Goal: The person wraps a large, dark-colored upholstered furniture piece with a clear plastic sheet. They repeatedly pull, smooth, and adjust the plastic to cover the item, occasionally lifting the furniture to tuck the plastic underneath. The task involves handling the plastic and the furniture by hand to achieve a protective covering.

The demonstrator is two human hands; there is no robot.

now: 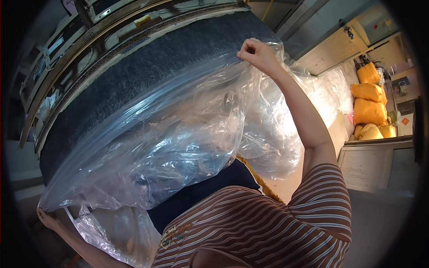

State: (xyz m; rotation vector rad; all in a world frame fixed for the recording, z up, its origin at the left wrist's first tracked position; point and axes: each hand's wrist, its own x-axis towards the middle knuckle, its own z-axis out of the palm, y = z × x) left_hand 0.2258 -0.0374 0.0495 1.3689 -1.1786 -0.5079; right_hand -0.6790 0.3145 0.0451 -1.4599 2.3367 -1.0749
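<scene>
A wide sheet of clear plastic film (178,134) stretches between my two hands, over the near part of a dark worktable (152,58) and down over my lap. My right hand (257,56), at the table's far right, pinches the film's far edge between curled fingers. Low at the left, beside the table's near corner, my left hand (47,219) grips the other end of that edge, its fingers partly hidden. The edge runs taut in a band between them, while the middle of the film hangs loose and crumpled.
More clear film (277,147) is heaped to the right of the table and trails toward the back. Stacked yellow-orange bundles (370,111) stand at the far right, near a wooden door (333,51). A long rail with machine parts (89,35) runs behind the table.
</scene>
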